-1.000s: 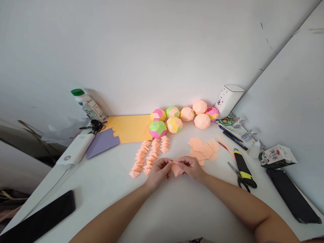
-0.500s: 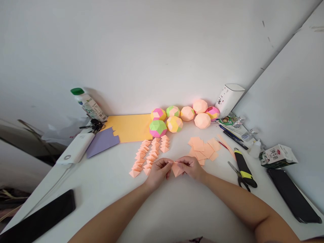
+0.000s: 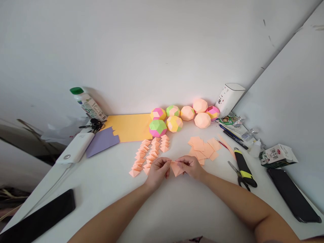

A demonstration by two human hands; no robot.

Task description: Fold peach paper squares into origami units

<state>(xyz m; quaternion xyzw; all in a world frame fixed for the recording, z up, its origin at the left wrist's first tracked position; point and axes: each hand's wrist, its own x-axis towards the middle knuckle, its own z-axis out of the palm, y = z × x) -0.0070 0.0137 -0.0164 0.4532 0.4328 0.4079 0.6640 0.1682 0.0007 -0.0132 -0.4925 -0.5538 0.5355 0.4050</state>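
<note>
Between both hands is a small peach paper piece (image 3: 176, 169), folded to a point that faces me. My left hand (image 3: 159, 171) pinches its left corner with thumb and fingers. On the opposite corner, my right hand (image 3: 192, 167) is closed in a pinch too. Rows of folded peach paper units (image 3: 153, 153) lie just beyond my left hand. Past my right hand is a loose pile of flat peach paper pieces (image 3: 204, 149). Several faceted paper balls (image 3: 174, 124) in peach, green, yellow and pink sit against the wall.
Scissors (image 3: 239, 177) and a black-and-yellow utility knife (image 3: 244, 167) lie to the right, near pens (image 3: 235, 139) and a milk carton (image 3: 278, 156). Yellow paper (image 3: 131, 127) and purple paper (image 3: 102, 143) are at left, beside a white power strip (image 3: 76, 148). A black phone (image 3: 43, 217) lies front left.
Both hands stay in nearly the same place, still pinching the peach paper piece. Its left edge shows slightly more, and little else differs.
</note>
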